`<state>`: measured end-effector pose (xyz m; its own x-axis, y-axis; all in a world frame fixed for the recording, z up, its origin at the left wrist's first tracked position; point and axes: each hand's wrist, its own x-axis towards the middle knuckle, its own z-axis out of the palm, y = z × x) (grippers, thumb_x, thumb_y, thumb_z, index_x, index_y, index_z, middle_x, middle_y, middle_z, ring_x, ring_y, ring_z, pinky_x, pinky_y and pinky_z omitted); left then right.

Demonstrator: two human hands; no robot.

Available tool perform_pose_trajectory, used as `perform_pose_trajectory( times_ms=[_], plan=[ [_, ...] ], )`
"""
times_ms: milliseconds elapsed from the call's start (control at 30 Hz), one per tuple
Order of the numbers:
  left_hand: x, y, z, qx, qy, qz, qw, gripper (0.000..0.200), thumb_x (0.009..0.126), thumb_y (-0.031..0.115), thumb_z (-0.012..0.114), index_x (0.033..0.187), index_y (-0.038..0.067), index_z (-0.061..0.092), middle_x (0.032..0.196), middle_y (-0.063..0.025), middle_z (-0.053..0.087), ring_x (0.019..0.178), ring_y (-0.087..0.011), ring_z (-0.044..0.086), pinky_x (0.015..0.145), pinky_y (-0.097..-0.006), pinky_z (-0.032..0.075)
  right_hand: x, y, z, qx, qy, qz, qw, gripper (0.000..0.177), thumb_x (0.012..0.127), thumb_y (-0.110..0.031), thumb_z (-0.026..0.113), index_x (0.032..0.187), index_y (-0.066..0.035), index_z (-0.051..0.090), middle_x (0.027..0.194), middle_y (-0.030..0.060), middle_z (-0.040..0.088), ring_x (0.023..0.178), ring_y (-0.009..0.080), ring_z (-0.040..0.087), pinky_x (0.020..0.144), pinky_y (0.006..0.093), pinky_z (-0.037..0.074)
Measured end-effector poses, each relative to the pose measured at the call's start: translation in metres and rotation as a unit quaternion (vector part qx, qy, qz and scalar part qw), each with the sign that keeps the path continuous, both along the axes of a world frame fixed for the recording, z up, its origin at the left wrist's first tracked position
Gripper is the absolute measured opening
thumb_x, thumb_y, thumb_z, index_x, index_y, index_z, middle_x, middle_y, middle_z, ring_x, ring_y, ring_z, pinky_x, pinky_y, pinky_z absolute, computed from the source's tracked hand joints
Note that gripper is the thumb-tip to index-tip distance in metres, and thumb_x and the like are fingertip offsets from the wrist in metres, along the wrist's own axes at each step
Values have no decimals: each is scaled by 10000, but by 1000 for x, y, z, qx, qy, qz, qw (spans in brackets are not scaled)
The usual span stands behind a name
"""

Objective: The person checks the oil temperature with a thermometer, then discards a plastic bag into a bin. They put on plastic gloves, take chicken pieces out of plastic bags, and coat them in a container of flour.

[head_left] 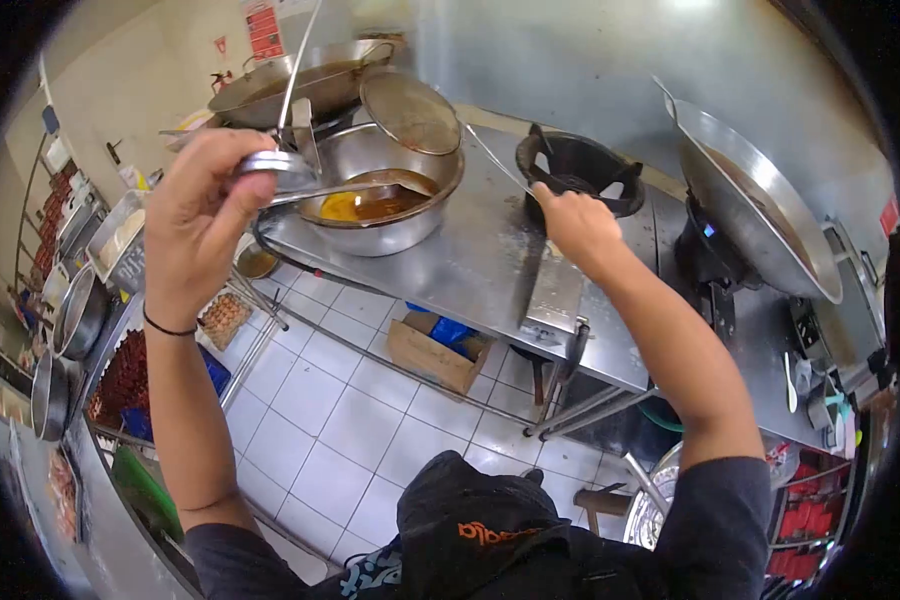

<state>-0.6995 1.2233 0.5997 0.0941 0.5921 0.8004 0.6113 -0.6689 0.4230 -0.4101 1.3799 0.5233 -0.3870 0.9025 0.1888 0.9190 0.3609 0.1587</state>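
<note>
My left hand (205, 205) is raised at the left, thumb and fingers closed around a round silver metal piece (275, 163) whose kind I cannot make out. A thin bright rod (296, 75) rises just above it. A long metal utensil (345, 188) slants from beside this hand across the steel bowl (375, 240), which contains brownish oily liquid (380, 207) and a yellow patch. My right hand (580, 225) grips the thin handle of a round mesh strainer (410, 112). The strainer is tilted over the bowl's back rim, with reddish-brown bits low on its mesh.
Behind the bowl stands a large wok (320, 85). A black burner (580, 170) is just beyond my right hand. Another wok (760, 190) sits over a burner with a blue flame. Below the steel table (470, 270) is a cardboard box (435, 355). Eggs (225, 318) are at the left.
</note>
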Motion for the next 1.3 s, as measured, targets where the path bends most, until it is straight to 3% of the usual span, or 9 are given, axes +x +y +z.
perform_pose_trajectory(
  times_ms=[267,633,800,867,933,1033,1067,1167,1300],
  plan=[
    [-33,-32,-22,5,37,60,997,175,720,15,587,892,20,554,833,-34,529,687,-87,480,589,-190,380,-49,42,-19,77,-110,24,991,192,809,-110,412,961,-26,494,768,125,617,718,261,617,548,337,495],
    [-5,5,-29,-16,-39,15,999,181,732,7,581,909,-10,546,843,-52,503,691,-92,479,592,-184,390,-35,29,-15,-18,-45,-1,999,252,801,-83,388,1031,-49,485,862,141,605,818,275,595,652,368,488],
    [43,31,-78,-45,-109,3,993,200,712,-32,573,908,-3,547,830,-56,505,695,-108,487,592,-207,406,56,6,44,24,152,-45,987,258,795,-112,399,1041,-118,477,832,188,583,814,349,565,672,412,467],
    [63,45,-106,-25,-5,32,999,215,697,-43,571,906,1,549,830,-75,510,695,-132,499,584,-221,417,124,2,74,105,139,-30,984,263,779,-102,417,1035,-129,472,835,185,580,803,339,565,669,424,458],
    [88,58,-134,-50,15,37,998,216,689,-41,576,899,2,552,839,-94,514,693,-152,508,578,-224,420,192,-27,109,205,136,-15,969,311,775,-104,441,1081,-147,479,883,185,577,805,338,564,699,420,438],
    [116,72,-167,-92,22,52,994,191,705,-29,566,894,1,553,840,-103,509,691,-171,505,587,-231,416,285,-68,150,242,21,-170,955,299,805,-130,406,1096,-142,473,888,199,569,826,342,554,697,424,426],
    [124,74,-175,-108,12,51,993,186,709,-26,563,893,1,553,841,-103,507,693,-175,503,590,-233,416,306,-80,156,230,-10,-274,934,283,810,-136,396,1081,-130,477,881,200,569,839,341,550,693,428,426],
    [145,73,-195,-147,-42,74,985,162,731,-6,549,893,-6,549,855,-107,496,738,-189,493,626,-243,416,366,-101,159,180,-99,-405,891,247,808,-142,391,1028,-126,502,872,192,573,848,336,550,694,424,435],
    [159,75,-204,-133,-31,127,983,150,753,0,522,901,-23,531,872,-103,488,763,-184,479,651,-247,410,463,-97,152,156,-189,-444,862,241,801,-122,384,1002,-94,513,860,190,570,826,335,558,684,428,442]
  ],
)
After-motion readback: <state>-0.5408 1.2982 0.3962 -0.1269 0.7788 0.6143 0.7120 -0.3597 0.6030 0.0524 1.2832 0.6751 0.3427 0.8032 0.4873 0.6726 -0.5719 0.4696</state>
